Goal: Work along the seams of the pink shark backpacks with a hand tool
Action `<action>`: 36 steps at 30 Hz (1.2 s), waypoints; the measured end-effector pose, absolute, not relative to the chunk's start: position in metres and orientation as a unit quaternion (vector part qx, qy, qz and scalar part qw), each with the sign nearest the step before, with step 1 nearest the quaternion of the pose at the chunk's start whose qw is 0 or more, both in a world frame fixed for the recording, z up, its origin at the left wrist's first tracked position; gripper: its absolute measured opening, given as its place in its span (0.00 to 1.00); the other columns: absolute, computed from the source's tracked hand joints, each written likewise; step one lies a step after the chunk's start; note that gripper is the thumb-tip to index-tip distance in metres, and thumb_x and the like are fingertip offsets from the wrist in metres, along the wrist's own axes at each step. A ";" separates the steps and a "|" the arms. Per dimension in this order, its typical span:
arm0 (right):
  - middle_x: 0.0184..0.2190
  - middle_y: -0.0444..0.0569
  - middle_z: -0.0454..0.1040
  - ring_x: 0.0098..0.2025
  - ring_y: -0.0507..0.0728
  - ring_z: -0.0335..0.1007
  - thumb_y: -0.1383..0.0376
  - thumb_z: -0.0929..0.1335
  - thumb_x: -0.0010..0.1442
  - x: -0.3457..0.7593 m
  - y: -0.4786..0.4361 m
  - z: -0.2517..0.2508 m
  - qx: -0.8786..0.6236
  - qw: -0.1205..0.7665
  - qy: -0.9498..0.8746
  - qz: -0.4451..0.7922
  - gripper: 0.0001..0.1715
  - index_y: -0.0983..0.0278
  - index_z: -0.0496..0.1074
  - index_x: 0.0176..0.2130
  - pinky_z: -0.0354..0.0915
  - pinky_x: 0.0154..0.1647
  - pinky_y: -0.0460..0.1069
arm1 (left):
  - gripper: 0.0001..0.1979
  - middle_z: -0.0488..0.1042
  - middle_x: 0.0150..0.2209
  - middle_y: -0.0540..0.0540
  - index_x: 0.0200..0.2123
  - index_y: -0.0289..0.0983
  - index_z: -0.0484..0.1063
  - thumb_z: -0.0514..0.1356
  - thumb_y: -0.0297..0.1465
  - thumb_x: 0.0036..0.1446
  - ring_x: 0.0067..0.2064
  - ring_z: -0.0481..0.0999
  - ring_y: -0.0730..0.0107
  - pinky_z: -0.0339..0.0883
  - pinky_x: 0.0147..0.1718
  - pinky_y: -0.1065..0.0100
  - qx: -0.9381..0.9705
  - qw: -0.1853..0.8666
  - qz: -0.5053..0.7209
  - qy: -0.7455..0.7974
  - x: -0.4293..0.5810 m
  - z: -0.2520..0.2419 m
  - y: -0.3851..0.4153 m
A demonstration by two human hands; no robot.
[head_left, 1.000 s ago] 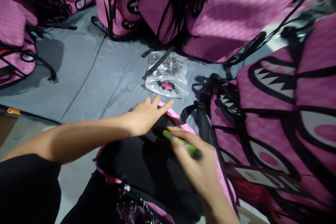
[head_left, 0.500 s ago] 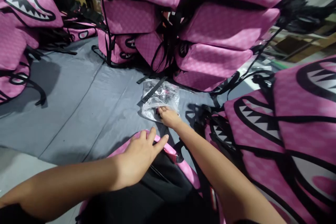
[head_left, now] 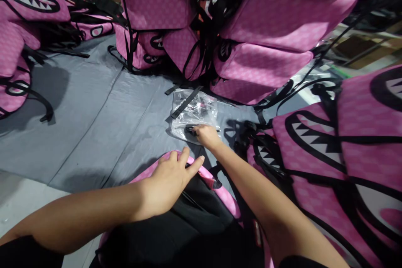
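Since a second earlier, the right hand [head_left: 207, 135] had moved to one crinkled, clear pouch [head_left: 205, 111]; I couldn't tell its grip. The left hand [head_left: 171, 178] lay released, splayed on one pink-rimmed, black-fabric bag [head_left: 201, 234].

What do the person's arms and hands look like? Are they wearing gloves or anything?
The bare left hand and bare right hand wear no gloves, and no watch or bracelet shows. Both forearms are uncovered. Plain black fabric sleeves show near the bottom edge, one on each side.
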State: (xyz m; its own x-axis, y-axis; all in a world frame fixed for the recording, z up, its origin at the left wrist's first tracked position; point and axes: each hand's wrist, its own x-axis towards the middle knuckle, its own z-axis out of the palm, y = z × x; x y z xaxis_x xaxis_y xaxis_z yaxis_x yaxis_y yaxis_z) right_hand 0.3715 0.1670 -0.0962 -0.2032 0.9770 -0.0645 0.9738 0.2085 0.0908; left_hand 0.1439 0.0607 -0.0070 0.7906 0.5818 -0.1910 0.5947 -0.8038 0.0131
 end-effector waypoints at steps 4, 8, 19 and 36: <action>0.47 0.52 0.79 0.50 0.58 0.73 0.73 0.61 0.64 0.372 0.132 -0.044 0.656 -0.063 0.749 0.073 0.19 0.64 0.75 0.49 0.67 0.47 0.49 | 0.54 0.48 0.71 0.31 0.72 0.44 0.42 0.64 0.17 0.46 0.58 0.68 0.44 0.72 0.47 0.54 0.938 0.152 -0.050 0.307 0.135 -0.009 0.070; 0.51 0.54 0.77 0.56 0.59 0.69 0.75 0.63 0.63 0.354 0.053 0.005 0.508 -0.298 0.795 0.142 0.16 0.64 0.76 0.46 0.68 0.56 0.55 | 0.30 0.59 0.68 0.37 0.65 0.40 0.61 0.61 0.31 0.60 0.67 0.59 0.51 0.60 0.62 0.49 0.865 0.354 0.164 0.315 0.122 -0.006 0.081; 0.48 0.53 0.79 0.46 0.58 0.79 0.66 0.67 0.65 0.299 -0.050 0.030 0.581 -0.485 0.651 -0.059 0.16 0.62 0.73 0.53 0.75 0.45 0.51 | 0.17 0.68 0.22 0.58 0.44 0.36 0.68 0.66 0.31 0.52 0.24 0.67 0.80 0.59 0.27 0.75 0.654 0.601 0.334 0.316 0.120 0.019 0.036; 0.36 0.49 0.82 0.40 0.59 0.78 0.72 0.66 0.58 0.288 -0.031 0.007 0.637 0.078 0.747 -0.175 0.19 0.58 0.79 0.45 0.63 0.37 0.47 | 0.35 0.70 0.62 0.39 0.67 0.40 0.55 0.61 0.39 0.60 0.60 0.72 0.52 0.66 0.57 0.53 0.798 0.365 0.165 0.451 0.051 -0.034 0.013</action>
